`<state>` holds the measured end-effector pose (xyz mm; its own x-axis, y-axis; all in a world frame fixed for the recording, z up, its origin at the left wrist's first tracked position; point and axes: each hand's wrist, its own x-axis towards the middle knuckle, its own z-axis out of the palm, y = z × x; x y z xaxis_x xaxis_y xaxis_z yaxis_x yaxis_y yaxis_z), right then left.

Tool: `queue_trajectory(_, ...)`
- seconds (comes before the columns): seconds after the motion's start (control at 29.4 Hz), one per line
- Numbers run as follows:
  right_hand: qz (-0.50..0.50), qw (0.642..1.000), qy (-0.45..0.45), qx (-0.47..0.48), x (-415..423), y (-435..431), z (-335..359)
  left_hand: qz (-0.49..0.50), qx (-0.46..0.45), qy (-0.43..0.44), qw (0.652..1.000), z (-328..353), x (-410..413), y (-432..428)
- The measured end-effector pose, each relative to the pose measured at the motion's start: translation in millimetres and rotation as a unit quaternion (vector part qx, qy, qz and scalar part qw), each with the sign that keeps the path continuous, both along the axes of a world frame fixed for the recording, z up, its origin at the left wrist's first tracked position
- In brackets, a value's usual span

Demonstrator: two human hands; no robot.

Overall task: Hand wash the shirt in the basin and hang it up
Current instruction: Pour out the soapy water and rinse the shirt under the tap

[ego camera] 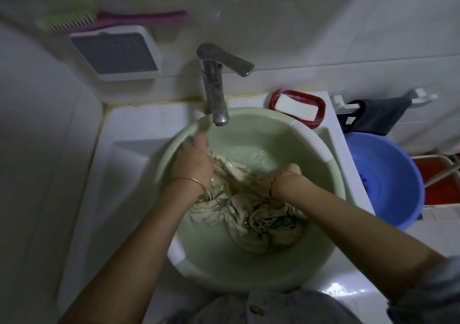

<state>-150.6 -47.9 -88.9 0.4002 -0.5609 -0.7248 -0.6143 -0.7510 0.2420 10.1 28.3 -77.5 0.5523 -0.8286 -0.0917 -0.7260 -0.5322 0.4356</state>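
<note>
Two hands work in the basin (311,147): our left hand (193,160) lies on the shirt's (251,216) far edge, fingers too blurred to tell if they grip, while our right hand (283,177) clutches a bunch of it. We judge washing midway, with rinsing, wringing and hanging left. Shallow water (249,154) soaks the shirt; soap (296,107) sits in the red dish (321,114)

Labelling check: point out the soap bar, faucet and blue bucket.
soap bar (296,107), head view, top face.
faucet (214,92), head view, spout body.
blue bucket (383,164), head view, inner wall.
</note>
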Motion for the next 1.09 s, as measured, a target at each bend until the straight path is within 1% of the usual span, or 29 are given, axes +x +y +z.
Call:
queue_trajectory(0.03,-0.005,1.0,-0.009,-0.007,2,-2,5,-0.023,0.009,-0.012,1.0,-5,-5,-1)
queue_trajectory(0.07,-0.027,0.998,-0.051,-0.027,7,-6,8,-0.041,0.017,-0.029,0.999,-12,-10,-2)
queue_trajectory(0.14,-0.046,0.979,-0.181,-0.081,20,-12,12,-0.075,0.021,-0.075,0.994,-26,-19,0)
queue_trajectory(0.17,-0.029,0.966,-0.243,-0.079,26,-13,6,-0.077,0.024,-0.107,0.991,-33,-22,0)
queue_trajectory(0.24,0.032,0.949,-0.314,0.002,34,-6,-17,-0.064,0.081,-0.154,0.983,-46,-30,4)
queue_trajectory(0.27,0.055,0.945,-0.318,0.046,35,0,-30,-0.051,0.123,-0.162,0.978,-47,-33,7)
queue_trajectory(0.31,0.061,0.948,-0.303,0.075,37,6,-43,-0.045,0.16,-0.166,0.972,-49,-36,13)
queue_trajectory(0.34,0.052,0.955,-0.28,0.08,36,9,-55,-0.042,0.2,-0.155,0.967,-48,-40,19)
queue_trajectory(0.37,0.023,0.96,-0.271,0.071,34,10,-65,-0.045,0.231,-0.142,0.961,-54,-43,23)
queue_trajectory(0.48,-0.146,0.95,-0.274,0.021,28,1,-66,-0.081,0.294,-0.137,0.942,-62,-42,35)
queue_trajectory(0.51,-0.176,0.952,-0.252,0.0,26,-4,-61,-0.084,0.295,-0.152,0.94,-67,-41,38)
queue_trajectory(0.58,-0.192,0.963,-0.185,-0.036,23,-12,-45,-0.047,0.242,-0.208,0.947,-65,-40,35)
queue_trajectory(0.61,-0.166,0.971,-0.161,-0.053,23,-14,-34,-0.022,0.22,-0.219,0.95,-62,-39,32)
queue_trajectory(0.65,-0.122,0.977,-0.158,-0.077,23,-15,-27,-0.011,0.188,-0.225,0.956,-59,-38,28)
queue_trajectory(0.71,-0.019,0.968,-0.222,-0.116,23,-18,-27,-0.017,0.208,-0.122,0.97,-64,-39,25)
queue_trajectory(0.75,0.015,0.956,-0.267,-0.12,21,-19,-32,-0.032,0.233,-0.076,0.969,-68,-42,24)
queue_trajectory(0.78,0.031,0.948,-0.297,-0.112,19,-19,-43,-0.047,0.254,-0.05,0.965,-70,-44,22)
queue_trajectory(0.82,0.024,0.949,-0.301,-0.092,16,-16,-51,-0.069,0.276,-0.043,0.958,-75,-45,22)
queue_trajectory(0.88,0.005,0.962,-0.266,-0.056,13,-5,-67,-0.111,0.326,-0.072,0.936,-83,-47,24)
queue_trajectory(0.92,0.027,0.969,-0.242,-0.045,13,0,-73,-0.121,0.348,-0.086,0.926,-85,-47,25)
queue_trajectory(0.95,0.073,0.972,-0.22,-0.034,14,3,-76,-0.119,0.358,-0.095,0.921,-85,-46,26)
queue_trajectory(0.99,0.122,0.971,-0.202,-0.026,15,2,-77,-0.107,0.356,-0.093,0.924,-83,-46,28)
queue_trajectory(1.02,0.148,0.972,-0.181,-0.028,15,-1,-76,-0.086,0.342,-0.077,0.933,-82,-45,30)
queue_trajectory(1.05,0.138,0.976,-0.164,-0.041,16,-6,-76,-0.06,0.326,-0.048,0.942,-81,-44,31)
queue_trajectory(1.09,0.096,0.979,-0.167,-0.061,16,-9,-73,-0.032,0.318,-0.009,0.947,-81,-41,30)
